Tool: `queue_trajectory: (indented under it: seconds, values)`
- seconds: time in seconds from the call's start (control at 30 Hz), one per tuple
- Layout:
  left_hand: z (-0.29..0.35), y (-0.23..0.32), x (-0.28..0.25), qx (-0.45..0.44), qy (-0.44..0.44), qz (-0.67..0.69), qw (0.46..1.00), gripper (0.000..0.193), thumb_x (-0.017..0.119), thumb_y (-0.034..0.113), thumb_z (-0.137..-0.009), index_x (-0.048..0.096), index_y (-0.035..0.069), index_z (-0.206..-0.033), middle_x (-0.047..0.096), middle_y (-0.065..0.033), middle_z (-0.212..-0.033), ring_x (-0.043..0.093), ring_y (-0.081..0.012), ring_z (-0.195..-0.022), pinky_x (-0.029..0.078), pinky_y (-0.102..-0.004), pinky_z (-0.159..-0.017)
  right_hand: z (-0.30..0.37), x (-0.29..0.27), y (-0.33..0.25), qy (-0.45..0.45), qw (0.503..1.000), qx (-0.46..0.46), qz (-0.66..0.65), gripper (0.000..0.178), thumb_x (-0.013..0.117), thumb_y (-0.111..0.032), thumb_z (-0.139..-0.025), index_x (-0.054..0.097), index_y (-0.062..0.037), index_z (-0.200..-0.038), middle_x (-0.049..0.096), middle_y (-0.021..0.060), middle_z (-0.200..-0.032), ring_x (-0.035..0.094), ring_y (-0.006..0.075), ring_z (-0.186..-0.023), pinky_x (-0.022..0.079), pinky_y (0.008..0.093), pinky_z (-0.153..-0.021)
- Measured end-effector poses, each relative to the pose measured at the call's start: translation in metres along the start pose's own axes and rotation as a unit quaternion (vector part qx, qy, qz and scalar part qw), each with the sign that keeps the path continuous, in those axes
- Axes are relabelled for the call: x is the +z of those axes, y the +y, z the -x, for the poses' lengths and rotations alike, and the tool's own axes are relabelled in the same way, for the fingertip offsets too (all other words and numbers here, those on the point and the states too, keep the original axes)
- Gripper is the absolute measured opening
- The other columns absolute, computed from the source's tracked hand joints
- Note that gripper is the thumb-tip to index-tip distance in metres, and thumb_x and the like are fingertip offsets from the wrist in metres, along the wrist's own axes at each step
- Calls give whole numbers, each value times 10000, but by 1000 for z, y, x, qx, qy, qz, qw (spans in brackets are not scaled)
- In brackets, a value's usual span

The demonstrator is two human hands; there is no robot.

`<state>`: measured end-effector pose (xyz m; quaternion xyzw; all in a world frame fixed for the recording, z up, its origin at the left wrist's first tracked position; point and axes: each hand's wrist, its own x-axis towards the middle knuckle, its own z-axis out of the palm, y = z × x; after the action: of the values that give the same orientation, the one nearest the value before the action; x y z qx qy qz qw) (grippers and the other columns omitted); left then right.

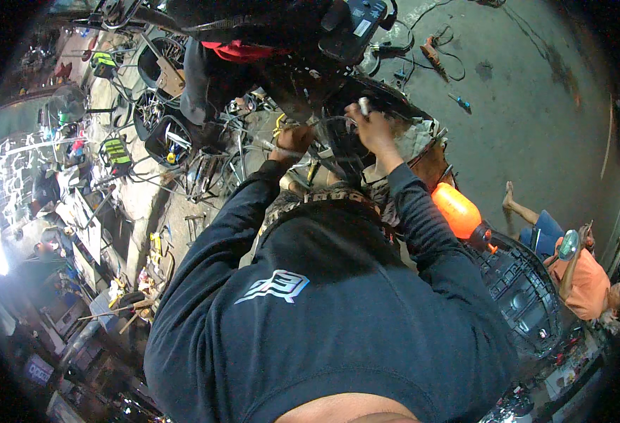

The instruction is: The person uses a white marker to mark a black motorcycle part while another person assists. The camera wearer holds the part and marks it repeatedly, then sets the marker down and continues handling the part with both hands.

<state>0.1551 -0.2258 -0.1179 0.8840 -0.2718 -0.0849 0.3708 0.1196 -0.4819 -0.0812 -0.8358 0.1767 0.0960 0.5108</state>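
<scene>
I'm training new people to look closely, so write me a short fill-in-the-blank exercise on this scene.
1. The small piece showing at the right hand is ____.
2. An orange bottle-like container shows beside the person's ____ sleeve.
3. The other person, at the picture's right, wears ____ shorts.

Missing words: white; right; blue.
</scene>
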Motion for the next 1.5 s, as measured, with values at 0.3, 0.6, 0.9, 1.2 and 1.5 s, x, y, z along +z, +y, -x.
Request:
queue_trajectory:
  seconds: [0.3, 0.6, 0.9, 1.2, 1.5]
  values:
    - [5, -10, 6, 82, 7, -19, 996, 105, 601, 122, -896, 649, 38, -857, 639, -181, -804, 636, -409, -791, 503, -463, -687, 10, 12, -15, 32, 975, -219, 27, 272, 571, -293, -1004, 699, -68, -1090, 704, 188, -1047, 660, 396, -987, 520, 461, -819]
    - [9, -33, 8, 203, -21, -53, 977, 116, 627, 104, -849, 644, 35, -941, 633, -172, -909, 635, -345, -882, 511, -431, -736, 28, 59, -19, -67, 956, -285, 24, 410, 641, -90, -879, 582, -80, -1285, 648, 256, -1110, 618, 458, -994, 508, 496, -833]
    - [3, -30, -4, 145, -99, -53, 983, 107, 614, 118, -849, 622, 39, -921, 630, -152, -839, 621, -371, -808, 508, -445, -722, 29, 60, -25, 23, 972, -195, 130, 316, 657, -122, -877, 600, -28, -1173, 642, 256, -1042, 611, 461, -947, 505, 509, -785]
    - [5, -32, -7, 111, -304, -243, 914, 380, 463, 223, -994, 558, 54, -1321, 572, -108, -1310, 538, -294, -1222, 398, -445, -1071, 7, -13, -24, 136, 977, -67, -151, 309, 565, -327, -1017, 650, -43, -1100, 711, 92, -1014, 672, 197, -939, 510, 333, -846]
    - [1, -18, -4, 251, -36, -130, 959, 92, 597, 117, -856, 633, 33, -855, 632, -120, -840, 626, -321, -840, 486, -435, -725, 9, -25, 14, 102, 923, 59, -367, 383, 475, -406, -1040, 644, -71, -1116, 701, 66, -1036, 636, 155, -985, 454, 301, -909]
